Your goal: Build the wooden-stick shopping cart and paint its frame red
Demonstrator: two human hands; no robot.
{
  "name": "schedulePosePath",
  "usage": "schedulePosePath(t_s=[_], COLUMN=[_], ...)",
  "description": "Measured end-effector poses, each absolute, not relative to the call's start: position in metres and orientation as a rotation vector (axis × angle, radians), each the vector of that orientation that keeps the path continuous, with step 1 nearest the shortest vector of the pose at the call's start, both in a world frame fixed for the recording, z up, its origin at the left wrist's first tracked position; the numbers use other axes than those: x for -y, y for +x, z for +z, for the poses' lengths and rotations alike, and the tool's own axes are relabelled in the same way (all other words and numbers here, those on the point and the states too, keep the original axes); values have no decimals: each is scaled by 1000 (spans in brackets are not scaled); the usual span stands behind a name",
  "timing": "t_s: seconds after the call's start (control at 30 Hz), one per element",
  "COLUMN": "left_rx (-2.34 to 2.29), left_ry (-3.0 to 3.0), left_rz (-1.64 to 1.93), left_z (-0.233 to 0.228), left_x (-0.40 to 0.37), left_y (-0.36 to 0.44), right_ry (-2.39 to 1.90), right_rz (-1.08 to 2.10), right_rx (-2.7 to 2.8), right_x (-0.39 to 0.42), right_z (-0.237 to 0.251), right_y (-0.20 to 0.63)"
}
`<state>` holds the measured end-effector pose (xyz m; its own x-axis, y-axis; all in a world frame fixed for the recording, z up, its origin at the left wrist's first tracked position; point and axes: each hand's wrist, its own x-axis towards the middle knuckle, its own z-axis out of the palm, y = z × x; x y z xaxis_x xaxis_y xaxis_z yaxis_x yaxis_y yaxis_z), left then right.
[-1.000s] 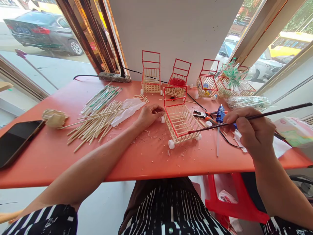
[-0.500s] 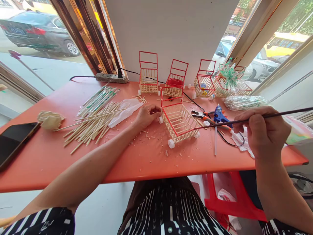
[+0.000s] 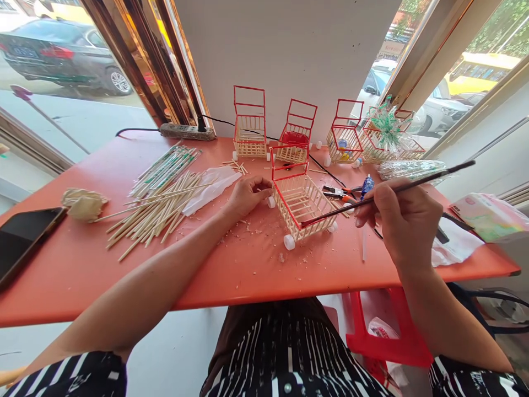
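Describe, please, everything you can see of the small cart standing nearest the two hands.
The small cart is an open basket of pale wooden sticks with red-painted rims and a tall red handle frame at its far end. It stands upright on white wheels on the orange table. The left hand touches its rear wheel; the thin brush, held in the right hand, tips against its near rim.

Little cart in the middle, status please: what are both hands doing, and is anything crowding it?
Left hand steadies little cart at its rear wheel. Right hand holds brush, tip at cart's red rim. Pliers and glue gun lie close right.
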<state>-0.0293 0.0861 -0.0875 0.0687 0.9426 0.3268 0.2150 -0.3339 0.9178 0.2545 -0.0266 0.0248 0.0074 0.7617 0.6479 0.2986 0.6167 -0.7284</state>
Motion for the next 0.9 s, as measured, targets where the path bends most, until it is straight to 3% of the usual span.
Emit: schedulePosePath(t_s=[0.47,0.9], left_rx=[-1186,-1203], left_ry=[1699,1692], left_rz=[1304,1295], left_z=[-85,-86], left_x=[-84,-84], left_y=[-29,-31], right_ry=[-1116,-956], right_rz=[369,330], right_rx=[1476,1527], right_x=[17,22], right_z=[37,30], right_y=[267,285])
